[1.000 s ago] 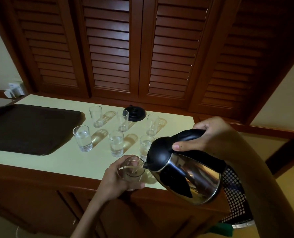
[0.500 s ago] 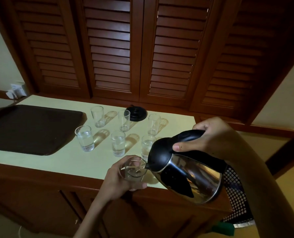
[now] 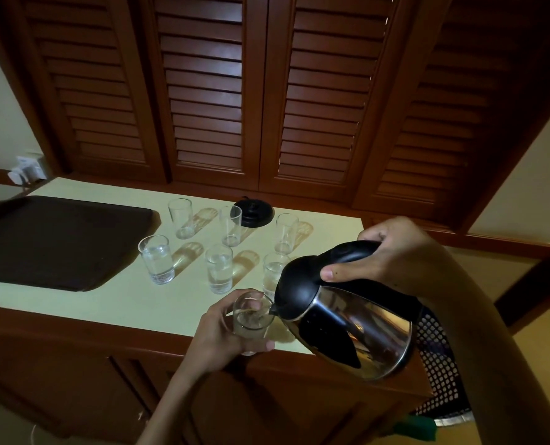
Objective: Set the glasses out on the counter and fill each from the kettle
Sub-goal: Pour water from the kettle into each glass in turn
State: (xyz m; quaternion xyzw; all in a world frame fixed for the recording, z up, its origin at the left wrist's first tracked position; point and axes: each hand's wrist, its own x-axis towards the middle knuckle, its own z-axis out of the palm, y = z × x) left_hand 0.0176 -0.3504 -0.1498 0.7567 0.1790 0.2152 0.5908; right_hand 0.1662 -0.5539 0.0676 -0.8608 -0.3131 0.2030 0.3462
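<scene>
While the kettle (image 3: 347, 319) is leaning spout-down to the left over the counter's (image 3: 122, 300) near edge, the right hand (image 3: 392, 252) is gripping its black handle from above; the left hand (image 3: 222, 338) is clasping the glass (image 3: 251, 319), rim at the spout.

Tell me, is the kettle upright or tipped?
Tipped. The right hand grips the kettle by its handle, spout lowered over the rim of the glass that the left hand holds.
</scene>
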